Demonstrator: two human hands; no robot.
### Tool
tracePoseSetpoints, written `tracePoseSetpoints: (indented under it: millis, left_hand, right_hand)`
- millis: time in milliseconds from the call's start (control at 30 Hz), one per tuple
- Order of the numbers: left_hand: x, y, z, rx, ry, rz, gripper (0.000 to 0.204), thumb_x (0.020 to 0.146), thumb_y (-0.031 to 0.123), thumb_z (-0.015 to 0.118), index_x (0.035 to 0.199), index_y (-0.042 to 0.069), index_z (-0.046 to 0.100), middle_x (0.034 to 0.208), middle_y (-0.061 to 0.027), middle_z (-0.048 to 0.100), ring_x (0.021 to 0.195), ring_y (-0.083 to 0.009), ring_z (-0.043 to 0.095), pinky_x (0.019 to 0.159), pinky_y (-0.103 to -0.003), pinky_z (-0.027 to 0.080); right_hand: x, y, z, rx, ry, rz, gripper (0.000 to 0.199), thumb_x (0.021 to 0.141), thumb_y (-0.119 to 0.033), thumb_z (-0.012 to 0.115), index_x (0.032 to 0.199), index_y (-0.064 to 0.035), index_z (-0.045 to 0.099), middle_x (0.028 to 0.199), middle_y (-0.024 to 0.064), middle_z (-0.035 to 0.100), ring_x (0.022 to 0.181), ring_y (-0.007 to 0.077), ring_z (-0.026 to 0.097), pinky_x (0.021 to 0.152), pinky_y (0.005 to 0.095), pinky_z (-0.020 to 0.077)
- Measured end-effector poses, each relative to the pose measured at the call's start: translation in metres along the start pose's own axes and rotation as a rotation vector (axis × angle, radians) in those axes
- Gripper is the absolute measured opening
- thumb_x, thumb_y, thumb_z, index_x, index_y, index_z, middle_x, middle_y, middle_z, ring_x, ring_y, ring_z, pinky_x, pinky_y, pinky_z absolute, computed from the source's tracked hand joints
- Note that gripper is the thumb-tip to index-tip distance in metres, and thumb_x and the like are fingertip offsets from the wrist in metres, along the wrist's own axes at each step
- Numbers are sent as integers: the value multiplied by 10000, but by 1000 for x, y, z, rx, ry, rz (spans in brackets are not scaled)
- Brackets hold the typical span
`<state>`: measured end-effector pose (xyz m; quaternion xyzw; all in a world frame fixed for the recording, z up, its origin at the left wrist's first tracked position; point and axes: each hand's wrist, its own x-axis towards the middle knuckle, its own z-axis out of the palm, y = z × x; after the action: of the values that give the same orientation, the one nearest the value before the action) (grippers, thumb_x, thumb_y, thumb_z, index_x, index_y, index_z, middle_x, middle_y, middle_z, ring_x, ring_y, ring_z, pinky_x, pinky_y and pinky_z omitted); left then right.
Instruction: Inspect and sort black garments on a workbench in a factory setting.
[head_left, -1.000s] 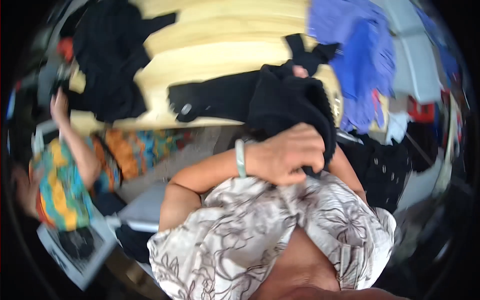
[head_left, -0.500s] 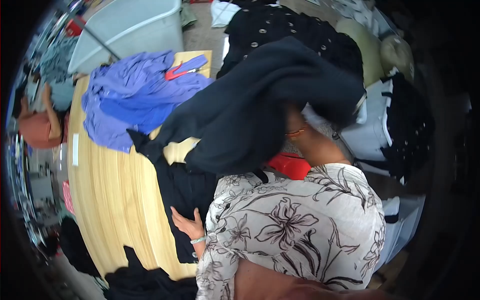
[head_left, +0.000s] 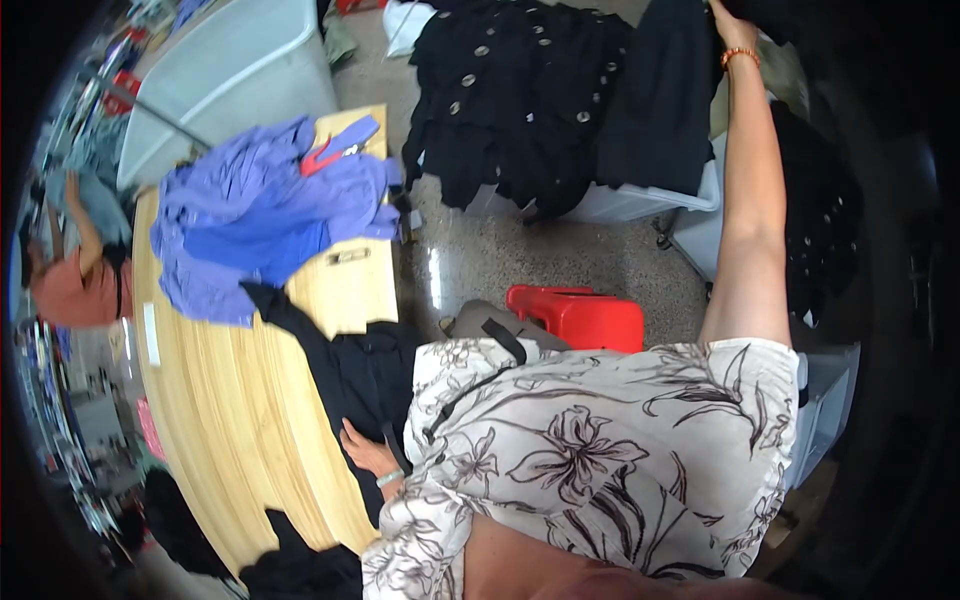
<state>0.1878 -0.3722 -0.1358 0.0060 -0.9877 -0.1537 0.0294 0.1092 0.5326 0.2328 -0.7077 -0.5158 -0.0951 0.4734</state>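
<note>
Matt black cloth garment (head_left: pixel 360 375) on a smooth pale wooden table (head_left: pixel 220 400).

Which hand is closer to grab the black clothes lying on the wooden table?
Probably the left hand. It already rests on the black garment on the wooden table. The right hand is stretched far away, up at the black cloth hanging over the grey bin.

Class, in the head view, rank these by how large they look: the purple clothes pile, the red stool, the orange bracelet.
1. purple clothes pile
2. red stool, though nearness to the camera affects this
3. orange bracelet
</note>
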Motion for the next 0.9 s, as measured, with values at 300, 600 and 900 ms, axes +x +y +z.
tracePoseSetpoints:
  millis: [300, 600, 900]
  left_hand:
    - [-65, -9, -36, -9, 236, -271, 778, 734, 223, 757, 1407, 76, 397, 1300, -265, 462, 1183, -440, 446, 989, -509, 359]
    - [-174, -45, -34, -20, 270, -609, 624, 708, 110, 758, 1287, 95, 527, 1273, -210, 516, 1162, -399, 496, 988, -466, 412]
    - [-183, -36, -53, -68, 232, -659, 471, 738, 40, 682, 1193, 128, 597, 1177, -115, 560, 1119, -321, 516, 900, -430, 416]
  right_hand:
    - [-424, 40, -70, 722, -1559, -1366, 392, 819, -179, 691, 1158, 6, 629, 1145, 171, 654, 1120, 263, 606, 952, 337, 471]
    - [-632, 108, -311, 1059, -1810, -2524, 483, 785, -196, 718, 1230, -92, 564, 1142, 107, 589, 1074, 298, 546, 937, 392, 444]
    - [-664, 105, -305, 699, -1953, -2599, 386, 818, -103, 668, 1187, -169, 576, 966, 134, 535, 801, 343, 602, 710, 421, 505]
